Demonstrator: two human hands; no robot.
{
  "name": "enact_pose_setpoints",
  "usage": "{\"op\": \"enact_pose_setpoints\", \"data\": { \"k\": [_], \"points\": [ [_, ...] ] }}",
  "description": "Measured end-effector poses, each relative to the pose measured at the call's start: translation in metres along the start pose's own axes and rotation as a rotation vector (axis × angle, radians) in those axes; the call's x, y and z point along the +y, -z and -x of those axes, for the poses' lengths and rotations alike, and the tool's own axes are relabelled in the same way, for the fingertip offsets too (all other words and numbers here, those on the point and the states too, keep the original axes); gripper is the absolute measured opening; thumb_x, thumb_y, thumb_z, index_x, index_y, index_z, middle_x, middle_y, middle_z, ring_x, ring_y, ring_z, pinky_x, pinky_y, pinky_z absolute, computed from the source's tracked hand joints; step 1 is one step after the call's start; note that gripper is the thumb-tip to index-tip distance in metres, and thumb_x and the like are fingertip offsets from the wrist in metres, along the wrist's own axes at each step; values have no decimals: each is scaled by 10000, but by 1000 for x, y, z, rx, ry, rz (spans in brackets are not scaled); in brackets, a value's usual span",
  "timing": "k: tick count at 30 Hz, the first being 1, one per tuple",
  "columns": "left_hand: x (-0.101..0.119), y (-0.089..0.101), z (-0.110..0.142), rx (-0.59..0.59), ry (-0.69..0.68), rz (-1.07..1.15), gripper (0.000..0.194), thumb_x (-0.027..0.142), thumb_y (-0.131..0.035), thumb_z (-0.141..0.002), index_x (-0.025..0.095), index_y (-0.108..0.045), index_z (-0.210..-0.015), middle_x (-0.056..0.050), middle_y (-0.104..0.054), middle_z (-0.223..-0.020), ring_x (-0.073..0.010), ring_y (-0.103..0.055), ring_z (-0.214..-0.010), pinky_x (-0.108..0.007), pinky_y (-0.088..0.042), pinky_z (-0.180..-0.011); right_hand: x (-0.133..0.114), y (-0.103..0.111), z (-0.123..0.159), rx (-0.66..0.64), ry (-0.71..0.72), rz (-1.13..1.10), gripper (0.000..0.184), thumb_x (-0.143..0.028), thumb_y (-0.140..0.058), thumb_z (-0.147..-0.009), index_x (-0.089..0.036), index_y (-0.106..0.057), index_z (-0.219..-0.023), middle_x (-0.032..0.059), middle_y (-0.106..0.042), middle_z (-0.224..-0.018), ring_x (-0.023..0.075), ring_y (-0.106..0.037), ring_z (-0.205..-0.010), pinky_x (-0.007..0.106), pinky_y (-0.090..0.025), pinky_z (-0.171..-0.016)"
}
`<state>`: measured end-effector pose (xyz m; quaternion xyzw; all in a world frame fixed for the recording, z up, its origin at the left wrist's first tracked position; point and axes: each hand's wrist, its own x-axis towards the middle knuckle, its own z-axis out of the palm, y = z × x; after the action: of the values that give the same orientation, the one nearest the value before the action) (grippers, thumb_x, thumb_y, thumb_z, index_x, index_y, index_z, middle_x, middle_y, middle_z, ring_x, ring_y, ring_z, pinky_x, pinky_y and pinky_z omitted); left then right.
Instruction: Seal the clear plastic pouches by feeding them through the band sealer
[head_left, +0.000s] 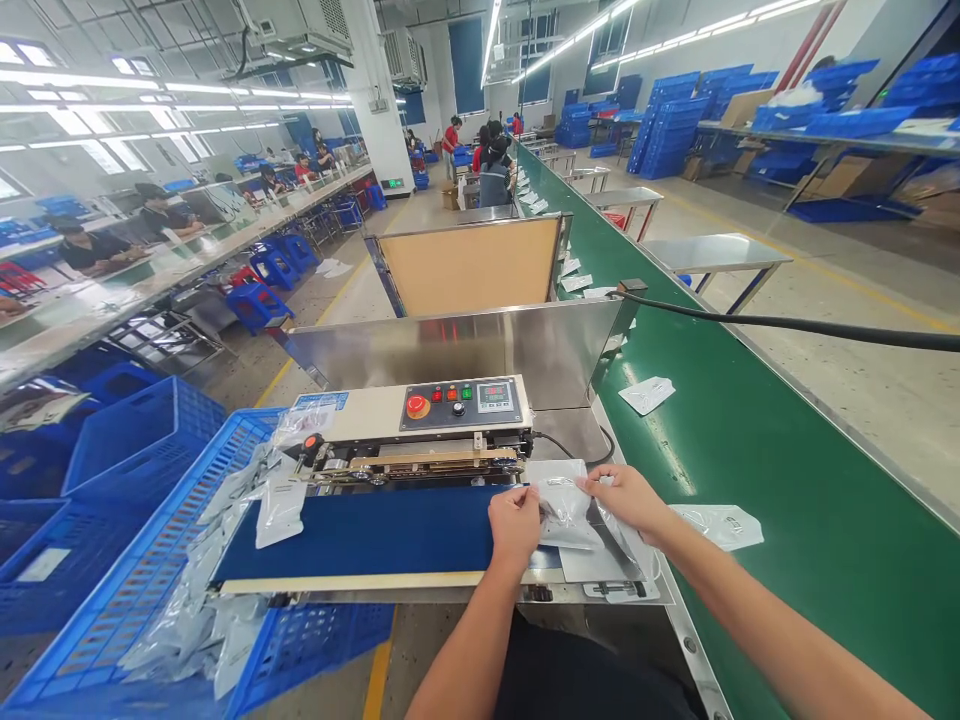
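Note:
My left hand (514, 522) and my right hand (628, 497) both pinch a clear plastic pouch (564, 510) at the right end of the sealing machine's dark blue belt (360, 532). The pouch lies over a small stack of similar pouches (600, 562) on the machine's metal feed plate. The sealing head with its brass-coloured rail (409, 463) runs just beyond the belt, under a control panel (461, 402) with a red button. Another sealed pouch (280, 510) sits at the belt's left end.
A blue crate (150, 590) at the left holds several sealed pouches. A long green conveyor (750, 440) runs along the right with loose pouches (646, 394) on it and a black cable (787, 324) across. Other people work at benches far left and ahead.

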<state>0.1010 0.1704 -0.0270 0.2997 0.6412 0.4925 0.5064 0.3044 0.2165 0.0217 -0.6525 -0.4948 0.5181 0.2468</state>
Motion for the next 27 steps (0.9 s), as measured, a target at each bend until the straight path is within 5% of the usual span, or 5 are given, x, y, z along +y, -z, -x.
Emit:
{"op": "enact_pose_setpoints", "data": {
  "k": [10,17,19,24,27],
  "points": [
    [2,50,-30,90,80,81,421,526,-886,-708,113,-811,-721,-90,-742,-665,-223,-712,-643,-326,-591,-653,-35,-57,-27,-91,-45,37,373,-504,-874,-709,-184,-685,-677,-25,-572,-591,112,-415,-566,266,-304,-551],
    [3,106,9,421,-107,70,516,555,-845,-846,168,-813,-1187,-154,-807,-1231,-340,-737,-1215,-479,-580,-1085,-27,-43,10,-43,-20,-100,506,-628,-764,-802,-190,-762,-1057,-70,-484,-545,107,-320,-486,263,-242,-514],
    [0,96,34,406,-187,31,536,562,-834,-872,173,-796,-1239,-179,-788,-1285,-339,-738,-1218,-487,-569,-1106,-26,-44,26,16,10,-140,579,-672,-739,-805,-181,-751,-1111,-85,-419,-525,110,-300,-478,265,-226,-507],
    [3,30,79,-227,-200,40,604,574,-853,-864,176,-797,-1314,-172,-804,-1256,-342,-746,-1177,-442,-600,-1042,-36,-64,53,45,111,-350,732,-724,-796,-753,-179,-723,-1238,29,-698,-890,150,-549,-659,288,-462,-613],
    [13,6,79,-224,-160,161,605,642,-772,-919,156,-808,-1276,-154,-815,-1210,-314,-744,-1120,-410,-589,-1012,-34,-60,55,-49,114,-553,828,-784,-757,-790,-206,-678,-1378,48,-741,-976,201,-649,-837,326,-555,-777]
  ]
}}
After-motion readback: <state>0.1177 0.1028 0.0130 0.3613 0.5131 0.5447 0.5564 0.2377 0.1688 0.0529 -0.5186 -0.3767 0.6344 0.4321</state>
